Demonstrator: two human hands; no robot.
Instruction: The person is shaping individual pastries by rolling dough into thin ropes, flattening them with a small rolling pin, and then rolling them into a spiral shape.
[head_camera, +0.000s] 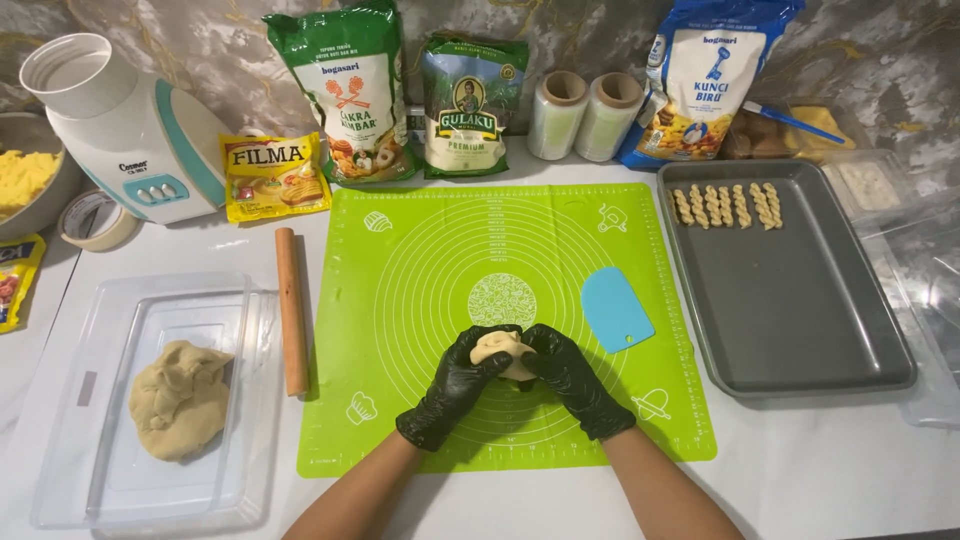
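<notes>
Your left hand (452, 385) and right hand (572, 378), both in black gloves, cup 1 small dough lump (503, 352) between them over the green mat (420, 270); fingers curled tight on it; lump sits centred, equally near both hands; 6 twisted pieces (727, 205) on 1 grey tray (790, 330); 1 large dough mass (180, 400) far left.

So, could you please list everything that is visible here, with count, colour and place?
dough piece: 1, beige, between both hands
baking mat: 1, green, table centre
scraper: 1, blue, on mat, right
rolling pin: 1, wooden, left of mat
dough lump: 1, beige, in clear container
baking tray: 1, grey, right
twisted sticks: 6, pale, tray top
bags: 3, green or blue, back
film rolls: 2, clear, back
blender: 1, white, back left
left hand: black glove
right hand: black glove
</notes>
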